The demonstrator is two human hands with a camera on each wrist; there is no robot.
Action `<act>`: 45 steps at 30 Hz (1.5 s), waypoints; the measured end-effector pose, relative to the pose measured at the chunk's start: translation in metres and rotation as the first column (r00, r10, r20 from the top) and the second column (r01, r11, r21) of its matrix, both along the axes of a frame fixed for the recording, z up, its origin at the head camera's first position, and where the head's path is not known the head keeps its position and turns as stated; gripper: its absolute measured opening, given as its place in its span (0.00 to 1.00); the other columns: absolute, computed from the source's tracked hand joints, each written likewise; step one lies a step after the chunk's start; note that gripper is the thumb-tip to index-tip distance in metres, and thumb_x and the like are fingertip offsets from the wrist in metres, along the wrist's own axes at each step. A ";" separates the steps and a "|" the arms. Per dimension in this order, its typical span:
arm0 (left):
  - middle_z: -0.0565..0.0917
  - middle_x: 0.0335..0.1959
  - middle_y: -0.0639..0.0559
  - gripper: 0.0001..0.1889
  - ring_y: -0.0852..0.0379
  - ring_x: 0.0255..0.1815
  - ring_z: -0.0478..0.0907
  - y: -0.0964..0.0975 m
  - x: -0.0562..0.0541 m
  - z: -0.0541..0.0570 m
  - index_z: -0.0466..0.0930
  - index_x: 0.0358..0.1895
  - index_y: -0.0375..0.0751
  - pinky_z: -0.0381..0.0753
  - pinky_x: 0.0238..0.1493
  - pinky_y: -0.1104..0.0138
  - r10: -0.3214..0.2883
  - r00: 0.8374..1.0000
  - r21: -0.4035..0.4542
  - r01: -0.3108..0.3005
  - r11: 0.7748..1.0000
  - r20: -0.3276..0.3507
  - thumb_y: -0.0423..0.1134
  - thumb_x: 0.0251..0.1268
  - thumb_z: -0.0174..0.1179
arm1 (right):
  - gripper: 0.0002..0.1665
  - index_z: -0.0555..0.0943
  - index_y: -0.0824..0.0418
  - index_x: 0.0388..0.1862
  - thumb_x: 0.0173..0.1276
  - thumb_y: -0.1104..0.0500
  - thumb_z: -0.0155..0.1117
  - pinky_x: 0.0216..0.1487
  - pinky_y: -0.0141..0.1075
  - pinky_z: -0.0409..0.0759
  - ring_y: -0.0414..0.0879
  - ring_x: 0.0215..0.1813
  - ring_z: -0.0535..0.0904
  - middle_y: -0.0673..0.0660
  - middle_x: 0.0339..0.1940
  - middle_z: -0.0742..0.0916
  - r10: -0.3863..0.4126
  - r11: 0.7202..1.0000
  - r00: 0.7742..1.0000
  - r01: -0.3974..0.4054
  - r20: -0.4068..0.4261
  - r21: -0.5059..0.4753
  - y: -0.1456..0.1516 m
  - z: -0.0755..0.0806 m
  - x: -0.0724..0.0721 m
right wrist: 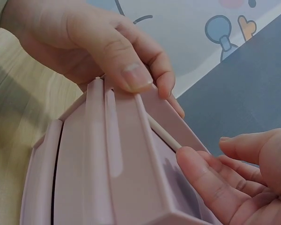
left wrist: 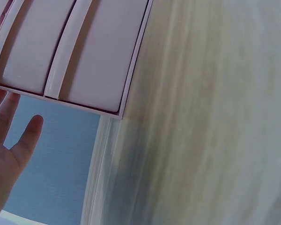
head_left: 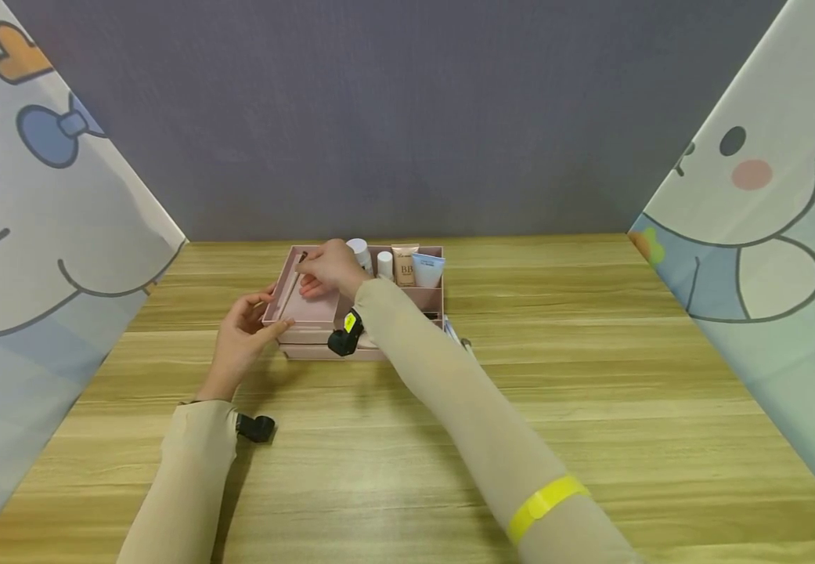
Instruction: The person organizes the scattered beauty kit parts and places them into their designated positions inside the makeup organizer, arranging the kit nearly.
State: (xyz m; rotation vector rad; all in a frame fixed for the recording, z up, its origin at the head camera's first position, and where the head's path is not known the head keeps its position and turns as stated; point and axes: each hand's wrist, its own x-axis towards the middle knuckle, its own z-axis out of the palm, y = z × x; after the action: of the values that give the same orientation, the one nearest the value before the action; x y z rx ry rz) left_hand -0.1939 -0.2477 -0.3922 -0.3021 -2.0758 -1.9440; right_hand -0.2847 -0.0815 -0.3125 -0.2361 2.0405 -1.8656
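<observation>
On the table stands a pink cosmetics organizer (head_left: 308, 333), with drawer fronts (left wrist: 103, 51) on its front side. My left hand (head_left: 241, 329) grips its front left corner; in the right wrist view the thumb (right wrist: 136, 77) lies on the top edge and the other fingers reach round the side. Over the left compartment, my right hand (head_left: 333, 266) pinches a slim makeup brush (head_left: 290, 291) near its dark tip. The brush slants along that compartment's left side. In the right wrist view part of its pale handle (right wrist: 164, 132) shows beside the right fingertips.
A white-capped jar (head_left: 358, 246), a small white-capped bottle (head_left: 384, 263), a beige BB cream tube (head_left: 405, 266) and a light blue tube (head_left: 428, 270) stand in the back compartments. A dark wall (head_left: 407, 117) rises behind, with cartoon-printed panels (head_left: 752, 204) on both sides.
</observation>
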 end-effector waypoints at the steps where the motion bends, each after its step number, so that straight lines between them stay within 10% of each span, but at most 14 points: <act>1: 0.67 0.72 0.34 0.19 0.62 0.65 0.73 0.000 0.000 0.000 0.70 0.52 0.28 0.76 0.51 0.75 -0.001 1.000 -0.001 0.001 1.000 0.000 0.18 0.60 0.63 | 0.10 0.81 0.80 0.44 0.70 0.70 0.62 0.24 0.36 0.84 0.60 0.27 0.86 0.62 0.18 0.82 0.002 1.000 1.000 -0.002 0.003 -0.003 0.000 0.000 0.000; 34: 0.68 0.71 0.36 0.18 0.59 0.67 0.72 0.000 0.001 0.000 0.71 0.50 0.32 0.77 0.50 0.75 -0.004 1.000 0.027 0.004 1.000 0.022 0.20 0.60 0.65 | 0.16 0.77 0.75 0.56 0.71 0.68 0.62 0.42 0.46 0.86 0.47 0.29 0.85 0.76 0.47 0.84 0.199 0.974 0.979 -0.203 -0.046 -0.097 0.063 0.010 0.015; 45: 0.68 0.72 0.37 0.18 0.64 0.65 0.73 0.001 0.000 -0.001 0.73 0.50 0.35 0.77 0.51 0.75 -0.015 1.000 0.034 0.014 0.999 0.016 0.19 0.60 0.64 | 0.17 0.77 0.77 0.54 0.69 0.69 0.65 0.41 0.50 0.85 0.49 0.27 0.85 0.65 0.30 0.87 0.223 0.969 0.968 -0.233 -0.116 -0.086 0.109 0.012 0.028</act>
State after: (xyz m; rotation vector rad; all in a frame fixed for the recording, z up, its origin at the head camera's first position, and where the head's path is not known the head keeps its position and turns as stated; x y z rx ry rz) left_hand -0.1938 -0.2472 -0.3930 -0.2957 -2.0539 -1.9946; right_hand -0.2564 0.0275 -0.3002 -0.5831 1.8967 -1.8453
